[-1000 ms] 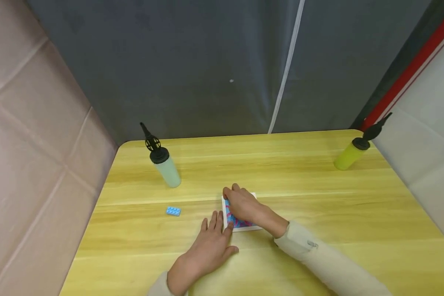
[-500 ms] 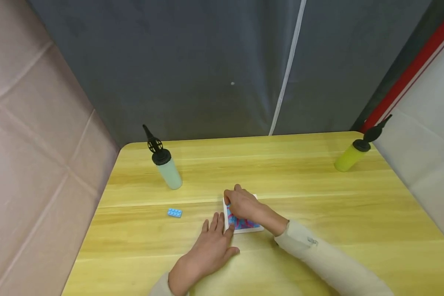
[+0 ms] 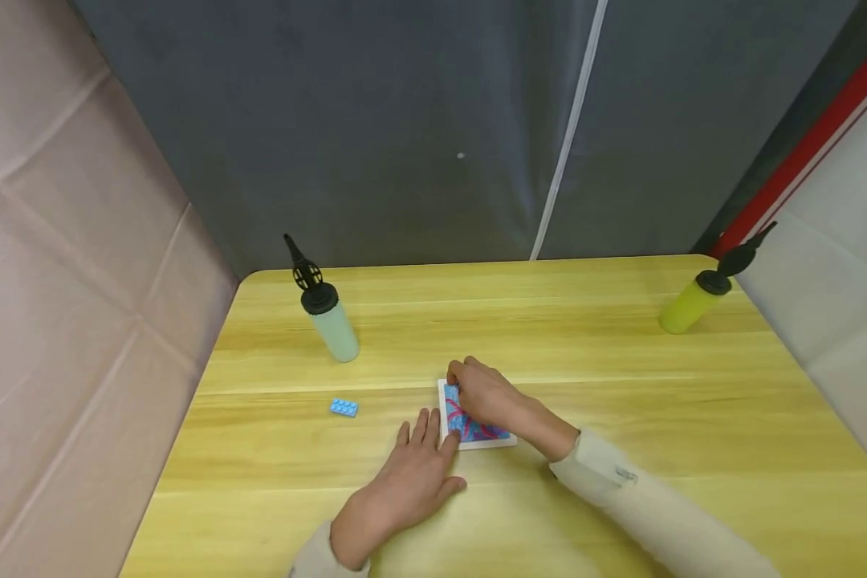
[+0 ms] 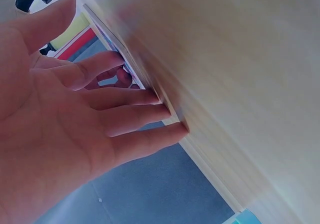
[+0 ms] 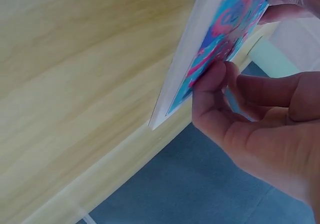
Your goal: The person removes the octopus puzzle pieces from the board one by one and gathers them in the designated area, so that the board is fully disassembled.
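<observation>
A flat picture panel (image 3: 473, 431) with a white border and a blue, pink and purple print lies on the wooden table. My left hand (image 3: 410, 475) lies flat at its left side, fingers straight, with the index finger at the lower-left corner. Over the upper part of the print is my right hand (image 3: 486, 393). Its fingers are curled, and in the right wrist view their fingertips (image 5: 216, 73) meet the printed surface (image 5: 235, 26). I cannot tell whether they pinch something small. The right hand hides much of the panel's upper half.
A light-blue studded toy brick (image 3: 344, 407) lies left of the panel. Farther back stands a mint-green hand pump (image 3: 337, 331) with a black nozzle; a yellow-green one (image 3: 686, 309) is at the back right. A grey curtain (image 3: 376, 144) hangs behind the table.
My right hand has slid slightly right across the print, uncovering more of its upper-left corner. The left hand keeps its place. The head view has shifted a little.
</observation>
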Demonstrator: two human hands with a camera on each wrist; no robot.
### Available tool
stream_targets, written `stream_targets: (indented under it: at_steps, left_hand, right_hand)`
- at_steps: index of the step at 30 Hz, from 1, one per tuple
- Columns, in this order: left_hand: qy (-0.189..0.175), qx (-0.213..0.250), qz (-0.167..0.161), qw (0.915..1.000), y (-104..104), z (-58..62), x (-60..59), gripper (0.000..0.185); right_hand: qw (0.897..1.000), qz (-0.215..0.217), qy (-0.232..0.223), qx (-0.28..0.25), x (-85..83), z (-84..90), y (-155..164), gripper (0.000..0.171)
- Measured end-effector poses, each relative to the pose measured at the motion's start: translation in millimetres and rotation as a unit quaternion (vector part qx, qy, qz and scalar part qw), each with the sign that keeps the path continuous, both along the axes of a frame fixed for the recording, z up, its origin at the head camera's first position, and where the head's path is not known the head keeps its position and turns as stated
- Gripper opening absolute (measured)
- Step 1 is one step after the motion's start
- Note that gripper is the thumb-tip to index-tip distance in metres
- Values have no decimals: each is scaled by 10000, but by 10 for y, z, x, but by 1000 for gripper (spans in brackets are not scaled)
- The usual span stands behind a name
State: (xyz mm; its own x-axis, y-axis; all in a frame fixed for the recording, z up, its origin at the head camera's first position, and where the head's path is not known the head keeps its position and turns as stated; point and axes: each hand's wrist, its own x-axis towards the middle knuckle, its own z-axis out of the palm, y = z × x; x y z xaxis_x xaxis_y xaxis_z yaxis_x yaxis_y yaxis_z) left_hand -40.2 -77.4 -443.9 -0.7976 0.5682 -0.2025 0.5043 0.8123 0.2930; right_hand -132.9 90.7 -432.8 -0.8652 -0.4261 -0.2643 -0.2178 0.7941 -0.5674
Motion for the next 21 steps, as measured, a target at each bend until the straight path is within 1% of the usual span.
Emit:
stream_targets:
  at_steps: [4,11,16,21]
  left_hand:
    - [-89,-40,17,10000,3,-3,-2,64]
    - [-136,-144,63,9998,0,6,-1,66]
    - [-147,-152,146,9997,-16,14,3,65]
    - [-114,-92,127,9998,-9,9,20,63]
  right_hand:
    - [10000,41,66,7,11,0,-10,22]
    - [9981,280,537,147,36,-2,-88,18]
    - [9975,326,599,183,27,-31,-146,13]
    - [9973,292,625,231,27,-64,-152,11]
